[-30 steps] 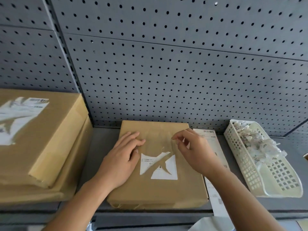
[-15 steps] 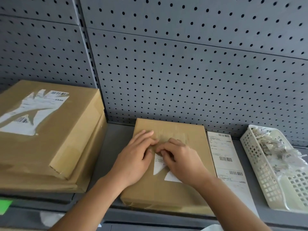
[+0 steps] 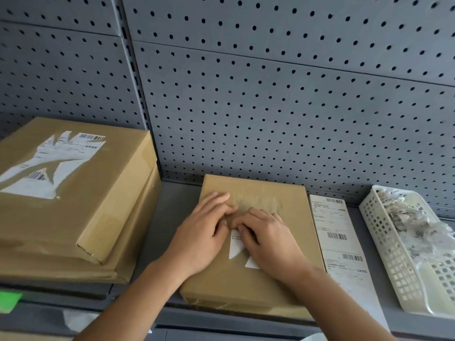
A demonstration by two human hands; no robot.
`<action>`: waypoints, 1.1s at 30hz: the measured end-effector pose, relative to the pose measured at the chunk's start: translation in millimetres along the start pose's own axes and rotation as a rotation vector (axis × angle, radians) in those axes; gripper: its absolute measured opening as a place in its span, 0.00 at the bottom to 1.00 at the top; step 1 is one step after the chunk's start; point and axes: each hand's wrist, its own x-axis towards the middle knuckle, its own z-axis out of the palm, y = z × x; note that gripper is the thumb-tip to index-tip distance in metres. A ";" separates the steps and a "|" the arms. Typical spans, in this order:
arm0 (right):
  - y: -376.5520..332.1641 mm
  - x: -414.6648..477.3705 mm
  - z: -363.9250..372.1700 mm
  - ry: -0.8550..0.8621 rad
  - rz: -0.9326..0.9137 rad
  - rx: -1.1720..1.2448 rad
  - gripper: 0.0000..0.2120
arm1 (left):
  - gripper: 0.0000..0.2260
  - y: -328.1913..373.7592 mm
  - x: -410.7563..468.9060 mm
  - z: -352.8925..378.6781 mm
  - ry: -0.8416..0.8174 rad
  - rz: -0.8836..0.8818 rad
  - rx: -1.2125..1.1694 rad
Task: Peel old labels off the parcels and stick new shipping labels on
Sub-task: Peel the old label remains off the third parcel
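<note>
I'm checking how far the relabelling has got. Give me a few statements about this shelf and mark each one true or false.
1. The left hand and the right hand are both on the middle parcel. True.
2. The old label is fully off that parcel. False: white pieces of it are stuck there, at the right hand's curled fingers.
3. The strip of new labels lies on the shelf, to the right of the middle parcel. True.
4. The white basket holds nothing. False: it holds torn scraps.
5. The top parcel of the left stack bears an intact label. False: it bears a ripped label.
</note>
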 end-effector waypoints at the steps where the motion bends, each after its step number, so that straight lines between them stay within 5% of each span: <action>1: -0.4 0.0 0.0 -0.001 0.002 0.000 0.10 | 0.16 0.2 0.0 0.0 0.001 0.000 -0.001; 16: 0.7 -0.2 -10.9 -0.027 0.020 0.200 0.06 | 0.17 2.3 -0.2 -2.2 0.007 0.023 0.017; 25: 2.4 2.7 -6.8 -0.033 -0.095 -0.008 0.04 | 0.17 2.7 0.1 -2.2 -0.002 0.010 0.017; 33: 7.8 -2.9 -25.9 -0.116 -0.012 0.316 0.08 | 0.16 2.0 -0.6 -1.9 0.005 0.016 0.021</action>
